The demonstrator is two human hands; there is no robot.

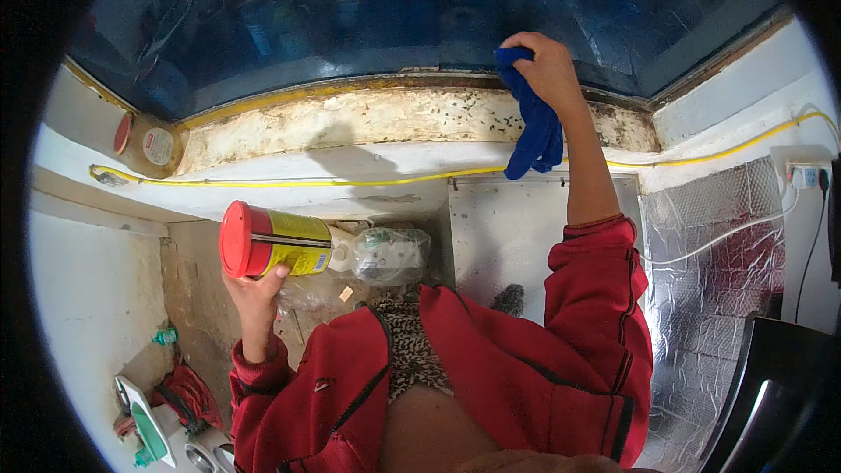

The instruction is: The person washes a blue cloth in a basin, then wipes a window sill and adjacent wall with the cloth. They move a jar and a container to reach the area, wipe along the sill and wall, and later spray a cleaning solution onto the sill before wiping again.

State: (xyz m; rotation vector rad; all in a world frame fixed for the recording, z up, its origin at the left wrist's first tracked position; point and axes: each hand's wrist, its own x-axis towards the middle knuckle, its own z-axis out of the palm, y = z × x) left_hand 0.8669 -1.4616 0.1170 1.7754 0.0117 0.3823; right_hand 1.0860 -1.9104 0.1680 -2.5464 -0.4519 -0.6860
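My left hand [256, 289] holds a yellow and red canister [289, 242] with a red lid, tipped on its side, over the floor area in front of the sill. Pinched in my right hand [542, 69] is a blue cloth [535, 125], which hangs down over the window sill [394, 115] and its front edge. Small dark bits lie scattered on the worn sill, just left of the cloth. Behind the sill rises a dark blue window pane [394, 13], close to my right fingers.
A jar [154, 144] with a red lid stands in the sill's left corner. A yellow cable [368, 182] runs along the wall below the sill. Beneath are a bagged clear plastic item [391, 256] and a pale panel [486, 230]. Wall sockets [809, 177] with plugs are at right.
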